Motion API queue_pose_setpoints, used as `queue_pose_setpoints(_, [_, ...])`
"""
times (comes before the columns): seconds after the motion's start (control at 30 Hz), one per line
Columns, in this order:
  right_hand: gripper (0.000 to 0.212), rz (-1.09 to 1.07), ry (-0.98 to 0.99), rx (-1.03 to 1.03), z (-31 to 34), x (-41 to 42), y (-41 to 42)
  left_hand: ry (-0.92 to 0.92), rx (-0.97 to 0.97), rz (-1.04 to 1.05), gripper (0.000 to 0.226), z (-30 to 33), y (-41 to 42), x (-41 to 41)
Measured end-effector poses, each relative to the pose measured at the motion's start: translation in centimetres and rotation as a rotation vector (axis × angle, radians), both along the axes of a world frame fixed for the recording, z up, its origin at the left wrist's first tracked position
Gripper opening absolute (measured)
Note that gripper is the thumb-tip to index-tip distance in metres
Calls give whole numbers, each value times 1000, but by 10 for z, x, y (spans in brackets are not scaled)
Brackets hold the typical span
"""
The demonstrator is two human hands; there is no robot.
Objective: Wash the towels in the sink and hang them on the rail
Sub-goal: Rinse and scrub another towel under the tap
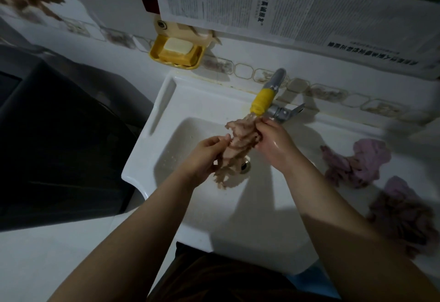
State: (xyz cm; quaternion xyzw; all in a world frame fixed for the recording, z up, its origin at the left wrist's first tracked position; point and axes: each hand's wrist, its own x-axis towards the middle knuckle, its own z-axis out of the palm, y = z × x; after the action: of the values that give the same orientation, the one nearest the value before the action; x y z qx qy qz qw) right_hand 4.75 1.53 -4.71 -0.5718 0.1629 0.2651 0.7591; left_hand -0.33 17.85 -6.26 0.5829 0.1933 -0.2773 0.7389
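Your left hand (204, 156) grips the towel (235, 149) low, your right hand (273, 144) pinches its top under the tap (262, 100); long axis runs diagonally between them.

The sink (166, 139) basin lies open left of the drain. The yellow-tipped tap (263, 101) overhangs its back edge. Two purple towels (354, 163) crowd the right counter (404, 182); a soap dish (177, 51) juts from the wall.
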Motion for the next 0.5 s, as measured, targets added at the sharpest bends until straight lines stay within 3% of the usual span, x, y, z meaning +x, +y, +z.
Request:
queue_pose_setpoints(0.07, [35, -19, 21, 36, 5, -2, 3, -34, 45, -88, 24, 5, 0, 1])
queue_pose_setpoints(0.13, [34, -30, 15, 3, 9, -5, 7, -98, 69, -77, 12, 10, -2, 4])
queue_pose_setpoints(0.23, [19, 69, -124, -247, 7, -5, 8, -199, 96, 138, 18, 7, -3, 10])
queue_pose_setpoints(0.3, [26, 127, -180, -375, 6, -5, 5, -189, 93, 310, 17, 3, -2, 14])
queue_pose_setpoints(0.4, [28, 57, -147, -250, 5, -5, -2, -106, 70, 441, 18, -2, -1, 18])
queue_pose_setpoints(0.5, [29, 59, -69, -61, -1, -5, -9, -72, 16, 399, 13, 2, -1, 20])
